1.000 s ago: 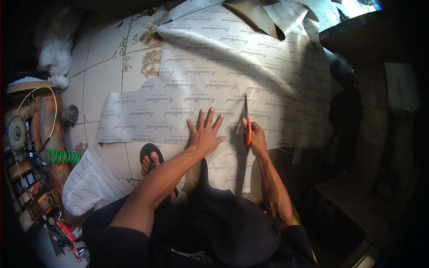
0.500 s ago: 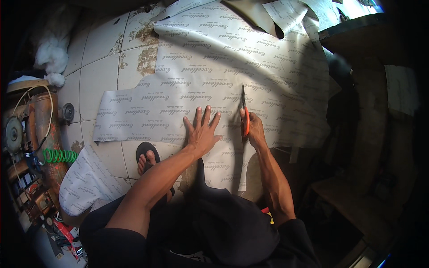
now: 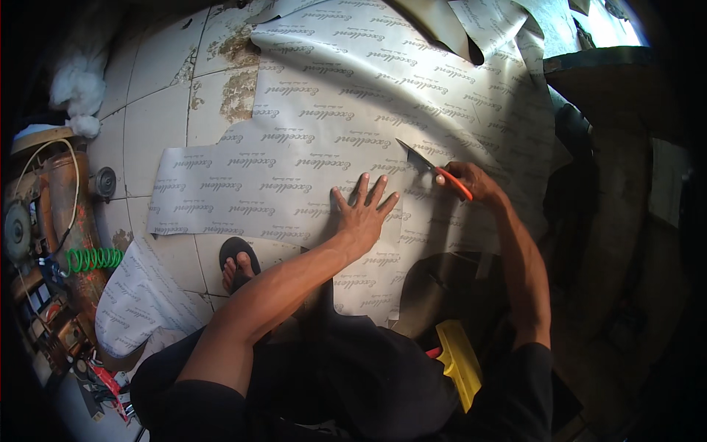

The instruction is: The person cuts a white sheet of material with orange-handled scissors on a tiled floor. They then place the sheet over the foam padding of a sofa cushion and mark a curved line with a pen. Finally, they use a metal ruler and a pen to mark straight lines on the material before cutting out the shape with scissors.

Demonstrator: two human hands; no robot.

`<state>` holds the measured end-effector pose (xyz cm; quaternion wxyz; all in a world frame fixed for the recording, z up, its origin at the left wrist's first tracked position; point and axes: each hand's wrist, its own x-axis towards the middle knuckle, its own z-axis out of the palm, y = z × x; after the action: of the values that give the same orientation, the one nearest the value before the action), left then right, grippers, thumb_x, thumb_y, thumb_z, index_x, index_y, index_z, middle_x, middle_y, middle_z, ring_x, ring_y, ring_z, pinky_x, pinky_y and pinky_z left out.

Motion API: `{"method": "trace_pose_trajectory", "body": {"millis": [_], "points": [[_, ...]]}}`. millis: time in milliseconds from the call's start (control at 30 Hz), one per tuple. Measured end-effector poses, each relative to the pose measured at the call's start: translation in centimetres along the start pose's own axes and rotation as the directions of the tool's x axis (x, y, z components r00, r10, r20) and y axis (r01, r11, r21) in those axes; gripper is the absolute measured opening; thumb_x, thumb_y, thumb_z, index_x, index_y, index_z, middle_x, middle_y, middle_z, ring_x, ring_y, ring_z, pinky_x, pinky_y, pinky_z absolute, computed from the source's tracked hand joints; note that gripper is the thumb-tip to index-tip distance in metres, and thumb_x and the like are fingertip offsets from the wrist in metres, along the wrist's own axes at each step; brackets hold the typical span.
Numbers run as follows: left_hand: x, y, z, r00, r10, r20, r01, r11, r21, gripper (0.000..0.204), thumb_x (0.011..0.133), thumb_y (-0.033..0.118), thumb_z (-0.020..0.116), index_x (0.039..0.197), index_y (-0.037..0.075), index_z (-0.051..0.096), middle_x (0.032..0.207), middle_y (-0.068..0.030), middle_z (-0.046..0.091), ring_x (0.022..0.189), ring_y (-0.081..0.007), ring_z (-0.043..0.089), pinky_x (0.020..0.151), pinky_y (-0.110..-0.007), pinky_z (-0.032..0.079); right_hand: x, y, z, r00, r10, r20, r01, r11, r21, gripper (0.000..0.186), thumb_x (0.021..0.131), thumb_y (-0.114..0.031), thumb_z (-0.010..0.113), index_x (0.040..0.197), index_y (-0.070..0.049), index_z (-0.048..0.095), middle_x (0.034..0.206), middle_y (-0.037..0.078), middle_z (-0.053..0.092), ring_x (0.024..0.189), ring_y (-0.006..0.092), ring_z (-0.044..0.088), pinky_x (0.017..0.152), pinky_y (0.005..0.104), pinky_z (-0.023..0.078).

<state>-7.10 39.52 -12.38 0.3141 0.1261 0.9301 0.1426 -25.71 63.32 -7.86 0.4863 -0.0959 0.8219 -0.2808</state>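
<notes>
A large sheet of pale printed material [image 3: 309,169] lies spread over the tiled floor, its far part rising in folds. My left hand [image 3: 362,221] rests flat on it with the fingers spread. To the right, my right hand [image 3: 475,183] grips a pair of scissors [image 3: 455,182] with orange handles. Their dark blades point up and to the left over the sheet, beyond my left fingertips. A narrower part of the sheet [image 3: 368,283] reaches down toward my lap. Whether the blades touch the material I cannot tell.
A yellow tool [image 3: 460,365] with a red part lies by my right side. Rusty machinery [image 3: 77,214] with a green coiled hose [image 3: 94,259] stands at the left. Another printed piece [image 3: 143,298] lies near my sandalled foot [image 3: 239,265]. White stuffing [image 3: 77,92] sits at the far left.
My right hand has moved right with the scissors, whose blades have swung from pointing away to pointing up-left. My left hand has shifted right along the sheet. The yellow tool now shows more fully.
</notes>
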Motion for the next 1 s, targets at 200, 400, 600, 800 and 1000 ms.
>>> {"method": "trace_pose_trajectory", "body": {"millis": [200, 400, 600, 800, 1000], "points": [[-0.9, -1.4, 0.2, 0.999, -0.048, 0.024, 0.048, 0.999, 0.008, 0.089, 0.091, 0.004, 0.059, 0.166, 0.029, 0.018, 0.174, -0.0101, -0.006, 0.156, -0.0486, -0.003, 0.099, -0.09, 0.024, 5.2, -1.7, -3.8, 0.965, -0.217, 0.145, 0.254, 0.913, -0.321, 0.063, 0.084, -0.061, 0.078, 0.107, -0.003, 0.074, 0.074, 0.008, 0.067, 0.07, 0.0176, 0.061, 0.064, 0.0385, 0.048], [0.0, 0.0, 0.1, 0.998, -0.009, -0.058, 0.008, 1.0, -0.024, 0.082, 0.094, 0.006, 0.054, 0.165, 0.027, 0.021, 0.174, -0.0108, -0.004, 0.157, -0.0459, -0.003, 0.101, -0.09, 0.022, 3.6, -1.9, -6.2, 0.974, -0.145, 0.175, 0.19, 0.94, -0.284, 0.045, 0.083, -0.04, 0.084, 0.107, -0.004, 0.073, 0.083, 0.01, 0.07, 0.079, 0.0177, 0.065, 0.072, 0.038, 0.051], [-0.8, -0.5, 0.5, 0.999, -0.023, -0.039, 0.022, 1.0, -0.015, 0.081, 0.095, 0.007, 0.054, 0.165, 0.028, 0.021, 0.174, -0.0108, -0.003, 0.157, -0.046, -0.003, 0.1, -0.091, 0.021, 6.1, -1.0, -6.5, 0.936, -0.195, 0.292, 0.215, 0.976, -0.04, 0.046, 0.082, -0.037, 0.085, 0.11, -0.003, 0.073, 0.088, 0.012, 0.072, 0.084, 0.0208, 0.069, 0.076, 0.0391, 0.053], [-0.3, -0.3, -0.7, 1.0, -0.003, -0.004, 0.003, 1.0, -0.006, 0.082, 0.094, 0.006, 0.054, 0.165, 0.027, 0.021, 0.174, -0.0117, -0.003, 0.156, -0.0481, -0.003, 0.101, -0.089, 0.024, 5.6, -3.1, -7.9, 0.929, -0.18, 0.325, 0.276, 0.92, -0.279, 0.05, 0.082, -0.043, 0.086, 0.113, -0.005, 0.074, 0.102, 0.013, 0.075, 0.093, 0.0223, 0.07, 0.082, 0.0383, 0.054], [-1.0, -1.0, 0.3, 0.999, -0.038, 0.021, 0.038, 0.999, 0.031, 0.087, 0.091, 0.003, 0.057, 0.166, 0.028, 0.02, 0.173, -0.012, -0.003, 0.156, -0.0489, -0.004, 0.1, -0.09, 0.025, 7.1, -3.2, -6.7, 0.921, -0.163, 0.354, 0.284, 0.903, -0.323, 0.059, 0.085, -0.055, 0.079, 0.119, -0.007, 0.073, 0.104, 0.014, 0.074, 0.098, 0.0261, 0.069, 0.084, 0.0414, 0.052]]}}
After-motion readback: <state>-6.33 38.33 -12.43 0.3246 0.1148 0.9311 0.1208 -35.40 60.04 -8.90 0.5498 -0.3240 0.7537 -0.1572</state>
